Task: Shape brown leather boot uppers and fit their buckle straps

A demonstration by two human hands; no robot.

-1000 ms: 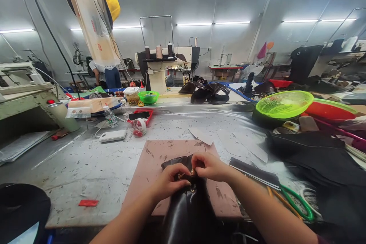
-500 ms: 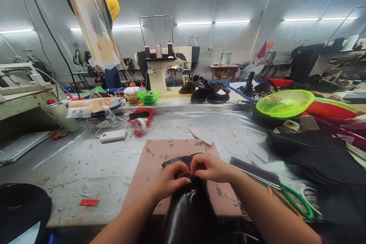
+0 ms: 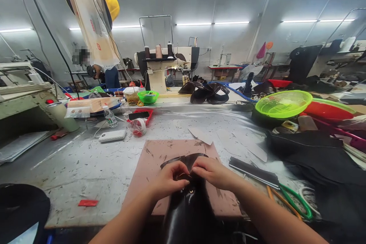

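Note:
A dark, shiny leather piece [image 3: 187,213], long and tube-like with a flared top edge, lies over a pinkish-brown board [image 3: 148,156] and hangs past the table's front edge. My left hand [image 3: 173,179] is closed at its upper part, thumb and fingers curled together around a spot there. Close beside it, my right hand [image 3: 208,171] pinches at the same place with its fingertips. A small gold-coloured glint shows by the left fingers, and a bright spot lies just below on the leather. What exactly the fingertips grip is too small to tell.
To the right are a black-and-white strip [image 3: 254,171], green-handled scissors [image 3: 297,202] and black fabric [image 3: 311,160]. Green baskets [image 3: 283,105] stand behind. A power bank [image 3: 112,135], bottle [image 3: 110,117] and red tray [image 3: 148,116] sit back left. A sewing machine [image 3: 168,68] stands beyond.
My right fingers have tightened and shifted slightly down at the leather. The left hand stays almost in place. The flared top edge of the leather shows a little more.

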